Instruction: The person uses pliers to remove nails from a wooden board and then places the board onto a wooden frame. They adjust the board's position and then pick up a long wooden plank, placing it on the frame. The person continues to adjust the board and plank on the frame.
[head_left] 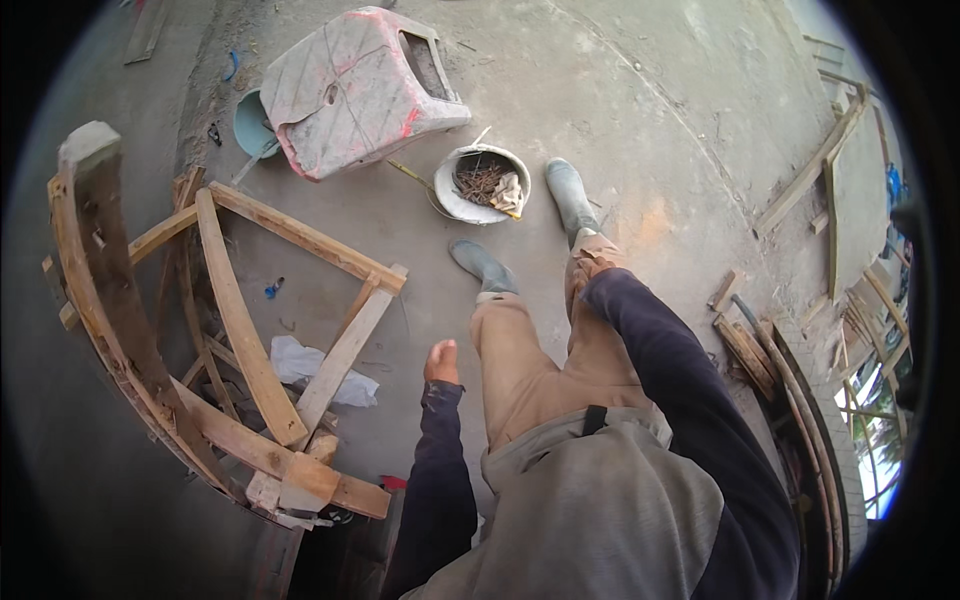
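We judge work not yet in hand: left hand (441, 361) hangs loosely curled, holding nothing, near the nailed wooden frame (250, 330); right hand (590, 262) gloved at knee, grip unclear

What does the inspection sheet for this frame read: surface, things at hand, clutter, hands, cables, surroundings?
Surface: bare grey concrete floor, dusty and scuffed.
Things at hand: curved wooden frame of nailed planks lies nearest the left hand, apart from it.
Clutter: white bucket holding rusty nails and a rag; overturned stained plastic chair; teal bowl behind it; crumpled white bag under the frame.
Hands: left hand hangs free, holding nothing; right hand is on the right knee, mostly hidden by the dark sleeve.
Cables: nothing seen.
Surroundings: loose planks and curved wood strips at the right edge; grey rubber boots mid-step.
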